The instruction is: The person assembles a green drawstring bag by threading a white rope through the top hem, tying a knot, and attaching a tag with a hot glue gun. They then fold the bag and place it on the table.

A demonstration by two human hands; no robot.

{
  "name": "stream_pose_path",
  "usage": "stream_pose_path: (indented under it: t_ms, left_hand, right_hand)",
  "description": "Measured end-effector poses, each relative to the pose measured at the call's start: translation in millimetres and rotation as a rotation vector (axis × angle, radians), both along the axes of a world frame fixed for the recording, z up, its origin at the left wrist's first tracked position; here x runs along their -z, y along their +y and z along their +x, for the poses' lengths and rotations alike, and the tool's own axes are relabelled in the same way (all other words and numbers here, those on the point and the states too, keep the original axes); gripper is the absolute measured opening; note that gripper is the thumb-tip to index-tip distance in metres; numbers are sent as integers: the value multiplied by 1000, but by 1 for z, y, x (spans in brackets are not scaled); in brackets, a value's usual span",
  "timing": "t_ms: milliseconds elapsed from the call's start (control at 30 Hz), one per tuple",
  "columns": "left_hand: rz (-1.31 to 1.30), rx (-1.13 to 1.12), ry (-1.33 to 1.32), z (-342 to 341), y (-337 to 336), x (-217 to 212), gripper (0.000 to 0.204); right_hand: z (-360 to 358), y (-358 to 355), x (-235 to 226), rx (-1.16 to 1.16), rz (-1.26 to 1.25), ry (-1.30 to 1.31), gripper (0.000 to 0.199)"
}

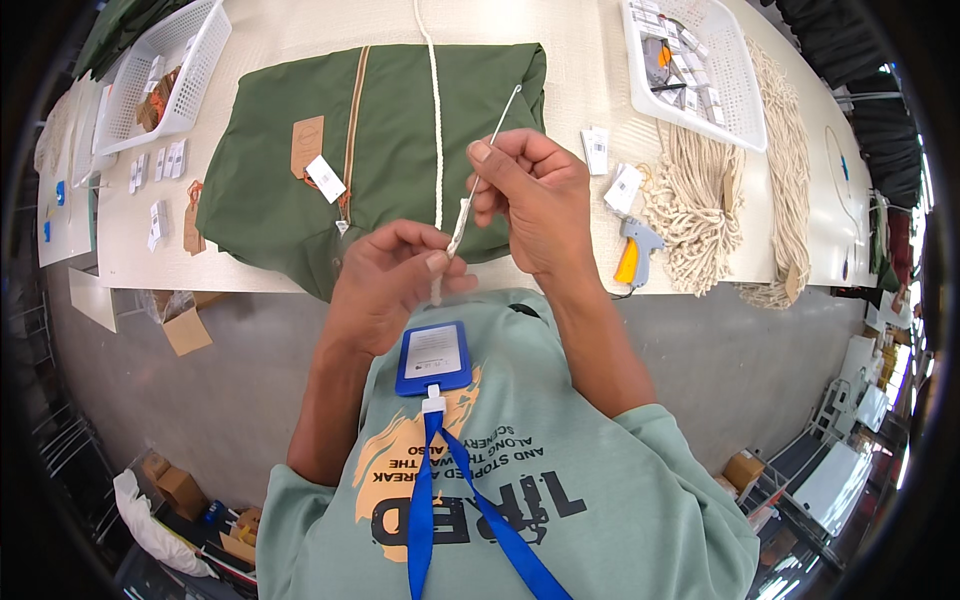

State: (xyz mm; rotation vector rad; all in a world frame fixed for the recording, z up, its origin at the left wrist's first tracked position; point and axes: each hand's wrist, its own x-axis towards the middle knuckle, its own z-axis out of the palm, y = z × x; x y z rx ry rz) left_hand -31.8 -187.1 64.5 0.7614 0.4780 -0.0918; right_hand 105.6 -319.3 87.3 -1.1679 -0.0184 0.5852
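My right hand pinches a thin metal threading needle, tilted up to the right with a small eye or hook at its far tip. Its lower end meets the end of a cream cord. Fingers of my left hand grip that cord end, partly hiding it. A longer stretch of the white rope runs from the far table edge down over a dark green fabric bag. The bag lies flat beneath both hands, with a brown zip, a tan patch and a white tag.
At right lie a grey-and-yellow tagging gun, bundled cream cords, loose white tags and a white basket of tags and tools. Another white basket stands at left, near more tags. The table ends before my body.
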Motion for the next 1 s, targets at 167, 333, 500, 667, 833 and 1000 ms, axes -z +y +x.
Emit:
stream_pose_path:
  t_ms: [167,333,500,667,833,1000]
  left_hand:
    - [19,15,16,0,0,-3,18]
    - [-8,47,43,6,-2,-6,19]
    - [-5,69,8,8,-2,-2,23]
    - [72,28,14,4,-5,-1,19]
    - [76,0,64,3,-8,0,18]
    - [-2,-48,-7,1,-4,7,20]
  right_hand:
    - [-1,6,5,30,-17,-22,13]
    - [-2,4,1,-25,-71,-59,13]
    - [-7,5,-6,-68,-130,-118,14]
    - [-11,6,-5,-49,-190,-189,14]
    - [-11,5,4,-82,-183,-204,13]
    - [-29,-14,13,-316,-45,8,16]
